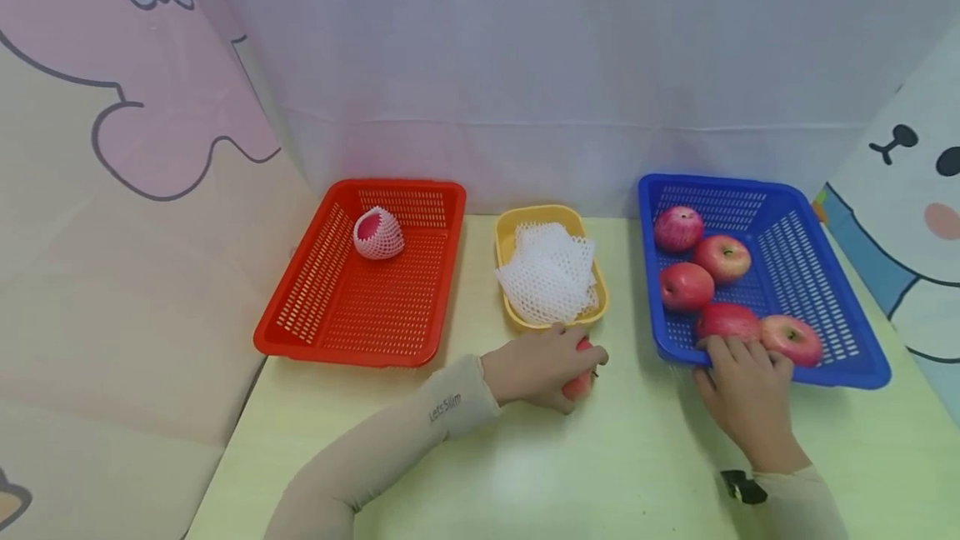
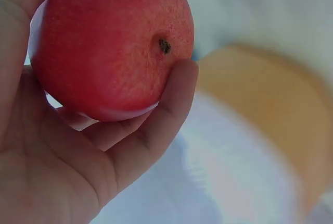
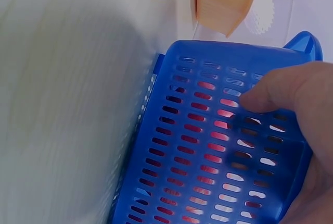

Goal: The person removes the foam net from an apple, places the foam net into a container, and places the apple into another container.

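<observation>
My left hand (image 1: 536, 367) holds a red apple (image 1: 576, 387) above the table, just in front of the yellow basket (image 1: 517, 317). In the left wrist view the fingers curl round the apple (image 2: 109, 52), whose stem end faces the camera. White foam fruit nets (image 1: 551, 269) lie heaped in the yellow basket. My right hand (image 1: 750, 398) grips the near rim of the blue basket (image 1: 851, 375), fingers over the edge. Its thumb (image 3: 260, 96) presses the slotted outer wall in the right wrist view. Several red apples (image 1: 722, 258) sit inside the blue basket.
On the left stands a red basket (image 1: 360, 357) holding one apple in a foam net (image 1: 381, 240). All three baskets stand on a pale yellow-green table (image 1: 525, 473). A white cloth (image 1: 525, 65) hangs behind them, with cartoon-printed sheets on both sides.
</observation>
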{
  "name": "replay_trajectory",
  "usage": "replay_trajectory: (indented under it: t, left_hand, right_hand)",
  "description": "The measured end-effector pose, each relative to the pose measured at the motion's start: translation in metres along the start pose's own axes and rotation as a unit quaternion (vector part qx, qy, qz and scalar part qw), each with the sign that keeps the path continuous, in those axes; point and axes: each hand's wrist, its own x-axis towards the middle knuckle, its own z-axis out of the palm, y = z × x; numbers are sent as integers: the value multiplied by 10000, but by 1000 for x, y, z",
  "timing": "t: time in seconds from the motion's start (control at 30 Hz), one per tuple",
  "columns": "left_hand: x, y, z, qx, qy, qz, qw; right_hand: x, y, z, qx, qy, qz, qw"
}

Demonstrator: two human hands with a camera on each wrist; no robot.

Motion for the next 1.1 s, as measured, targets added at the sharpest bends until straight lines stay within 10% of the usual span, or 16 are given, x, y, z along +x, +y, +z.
replay_trajectory:
  t: [0.3,0.6,1.1]
  left_hand:
    - [80,9,-67,402,257,155,9987]
    - [162,12,-65,-38,-32,113,9999]
    - [182,7,-42,434,-23,-194,9989]
  right_hand:
    - [1,1,-1,-85,112,-93,9999]
    - [2,-3,-1,-105,31,-165,9998]
    - [1,-2,-2,20,274,-237,9993]
